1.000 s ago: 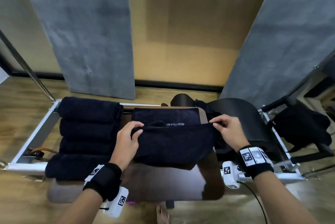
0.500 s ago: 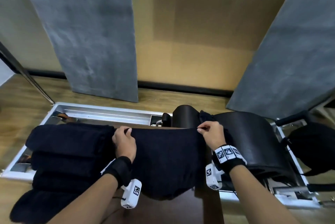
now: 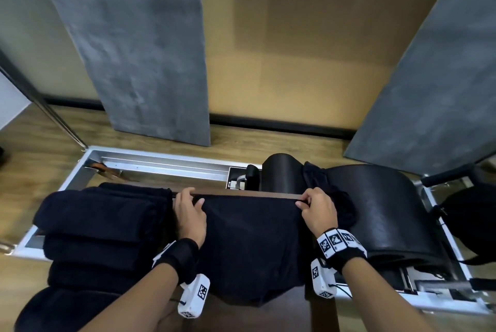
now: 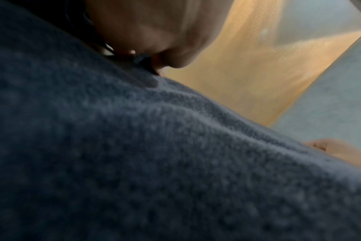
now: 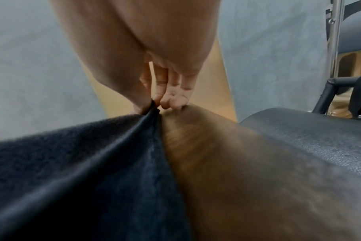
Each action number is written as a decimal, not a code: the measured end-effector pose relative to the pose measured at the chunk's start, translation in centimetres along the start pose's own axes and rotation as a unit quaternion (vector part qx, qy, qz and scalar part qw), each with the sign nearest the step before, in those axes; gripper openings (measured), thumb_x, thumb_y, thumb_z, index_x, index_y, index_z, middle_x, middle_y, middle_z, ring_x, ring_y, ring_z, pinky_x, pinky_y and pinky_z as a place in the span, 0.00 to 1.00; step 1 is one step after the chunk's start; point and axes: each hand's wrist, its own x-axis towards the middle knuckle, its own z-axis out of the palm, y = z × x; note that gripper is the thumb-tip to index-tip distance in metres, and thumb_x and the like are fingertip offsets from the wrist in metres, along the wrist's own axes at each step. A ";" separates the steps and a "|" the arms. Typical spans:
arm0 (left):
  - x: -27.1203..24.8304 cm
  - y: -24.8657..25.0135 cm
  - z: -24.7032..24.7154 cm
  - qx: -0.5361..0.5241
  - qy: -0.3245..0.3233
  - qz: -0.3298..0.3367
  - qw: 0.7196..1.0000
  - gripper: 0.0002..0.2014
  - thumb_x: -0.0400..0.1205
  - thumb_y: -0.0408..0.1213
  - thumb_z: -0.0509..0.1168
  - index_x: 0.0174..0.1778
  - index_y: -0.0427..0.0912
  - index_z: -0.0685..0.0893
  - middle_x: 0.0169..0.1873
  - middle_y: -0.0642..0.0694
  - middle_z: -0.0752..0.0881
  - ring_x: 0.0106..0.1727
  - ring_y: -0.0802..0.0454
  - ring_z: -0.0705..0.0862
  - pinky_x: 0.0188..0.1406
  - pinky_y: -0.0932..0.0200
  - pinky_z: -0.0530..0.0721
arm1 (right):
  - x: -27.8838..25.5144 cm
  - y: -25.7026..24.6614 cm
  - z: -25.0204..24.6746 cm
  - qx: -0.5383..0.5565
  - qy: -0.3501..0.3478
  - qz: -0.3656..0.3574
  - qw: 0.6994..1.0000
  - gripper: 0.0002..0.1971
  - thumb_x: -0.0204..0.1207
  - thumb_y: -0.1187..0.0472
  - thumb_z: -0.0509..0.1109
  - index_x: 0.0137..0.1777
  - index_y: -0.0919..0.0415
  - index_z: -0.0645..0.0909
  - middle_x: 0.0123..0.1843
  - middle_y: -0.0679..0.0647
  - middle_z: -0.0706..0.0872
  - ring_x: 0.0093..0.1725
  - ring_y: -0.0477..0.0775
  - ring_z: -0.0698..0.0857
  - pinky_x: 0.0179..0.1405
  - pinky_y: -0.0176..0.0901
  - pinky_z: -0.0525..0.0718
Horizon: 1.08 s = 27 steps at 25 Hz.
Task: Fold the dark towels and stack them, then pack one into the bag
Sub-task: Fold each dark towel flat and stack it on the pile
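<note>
Dark towel on bench: left hand, right hand grip pinching far corners; loosening would be skewing fold beside stack.

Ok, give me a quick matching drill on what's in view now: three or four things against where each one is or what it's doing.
Things:
1. left hand
2. right hand
3. stack of folded towels
4. black padded seat

States:
a. right of the table
b. pinches the spread towel's far right corner
c. left of the spread towel
d. holds the far left corner

Pairs: 1-d, 2-b, 3-c, 4-a
</note>
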 end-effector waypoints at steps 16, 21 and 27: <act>-6.8 6.8 -15.2 -0.122 0.097 0.286 0.945 0.04 0.82 0.38 0.78 0.45 0.51 0.91 0.44 0.58 0.82 0.48 0.58 0.81 0.45 0.59 0.77 | -12.6 -3.1 -15.6 0.277 0.103 -0.013 0.955 0.07 0.83 0.74 0.72 0.49 0.64 0.88 0.34 0.64 0.90 0.28 0.62 0.92 0.30 0.48 0.89; -9.1 7.0 -20.8 -0.224 0.039 0.257 0.939 0.06 0.84 0.36 0.78 0.44 0.49 0.87 0.51 0.50 0.87 0.32 0.48 0.91 0.31 0.55 0.85 | -17.4 -6.7 -19.9 0.363 0.137 -0.069 0.919 0.06 0.83 0.74 0.72 0.47 0.65 0.85 0.39 0.66 0.89 0.27 0.67 0.92 0.23 0.46 0.89; -11.2 7.7 -24.7 -0.350 -0.010 0.186 0.918 0.04 0.87 0.31 0.73 0.47 0.38 0.86 0.42 0.38 0.88 0.25 0.37 0.92 0.15 0.59 0.83 | -21.1 -10.1 -23.0 0.394 0.160 -0.103 0.899 0.01 0.82 0.73 0.74 0.49 0.71 0.86 0.34 0.65 0.89 0.27 0.65 0.92 0.25 0.44 0.88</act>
